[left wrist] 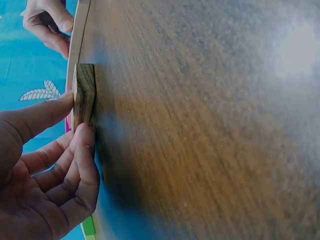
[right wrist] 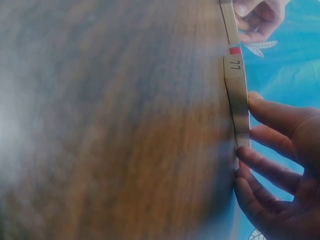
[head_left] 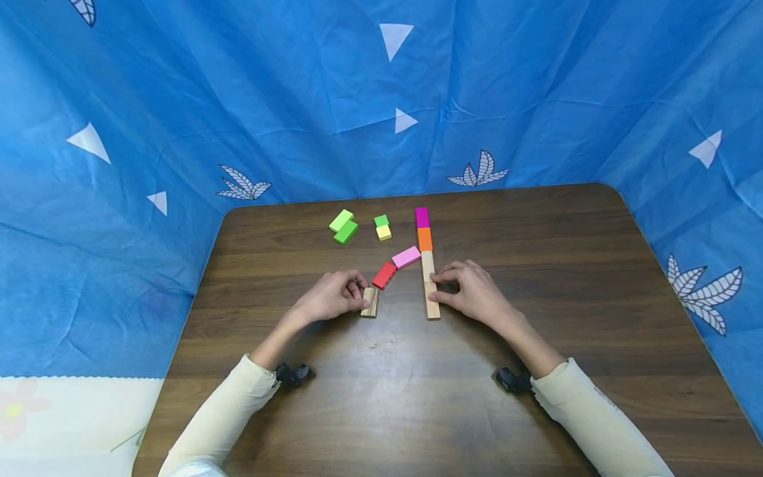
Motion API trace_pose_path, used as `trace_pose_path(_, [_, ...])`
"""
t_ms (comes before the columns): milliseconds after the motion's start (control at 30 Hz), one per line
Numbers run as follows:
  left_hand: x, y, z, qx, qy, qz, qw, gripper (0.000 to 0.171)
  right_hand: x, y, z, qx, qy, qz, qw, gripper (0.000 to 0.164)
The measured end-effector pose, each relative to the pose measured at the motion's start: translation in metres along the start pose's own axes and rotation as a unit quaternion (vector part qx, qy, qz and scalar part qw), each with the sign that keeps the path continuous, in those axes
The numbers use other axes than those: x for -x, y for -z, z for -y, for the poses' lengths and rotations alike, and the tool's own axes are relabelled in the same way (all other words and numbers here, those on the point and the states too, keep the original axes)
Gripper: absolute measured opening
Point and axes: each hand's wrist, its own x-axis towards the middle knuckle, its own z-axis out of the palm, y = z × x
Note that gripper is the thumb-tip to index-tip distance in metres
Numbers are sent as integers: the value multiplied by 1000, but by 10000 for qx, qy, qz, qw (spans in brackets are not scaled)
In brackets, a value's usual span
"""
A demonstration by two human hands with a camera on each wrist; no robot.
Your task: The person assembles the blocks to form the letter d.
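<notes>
My left hand pinches a plain wooden block with dark grain between thumb and fingertips, low on the table. To the right, two pale wooden blocks lie end to end, an upper one and a lower one. Against their right side rest the thumb and fingertips of my right hand. This row continues away from me with an orange block and a magenta block. A pink block slants off the row toward a red block, which lies close to the held block.
Two green blocks lie side by side at the back left. Beside them, a small green block meets a yellow one. Behind the brown table hangs a blue curtain.
</notes>
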Motion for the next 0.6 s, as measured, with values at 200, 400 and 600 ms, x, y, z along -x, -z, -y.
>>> trace_pose_path(200, [1,-2,-1,17,-8,-20,10000,34,0,0,1,42,10,-12,10000,45])
trace_pose_path(400, [2,-3,-4,18,-3,-33,10000,34,1,0,1,43,-6,8,10000,45])
trace_pose_path(600, [1,-4,-6,-120,-59,-125,9998,35,0,1,1,39,-48,21,10000,45])
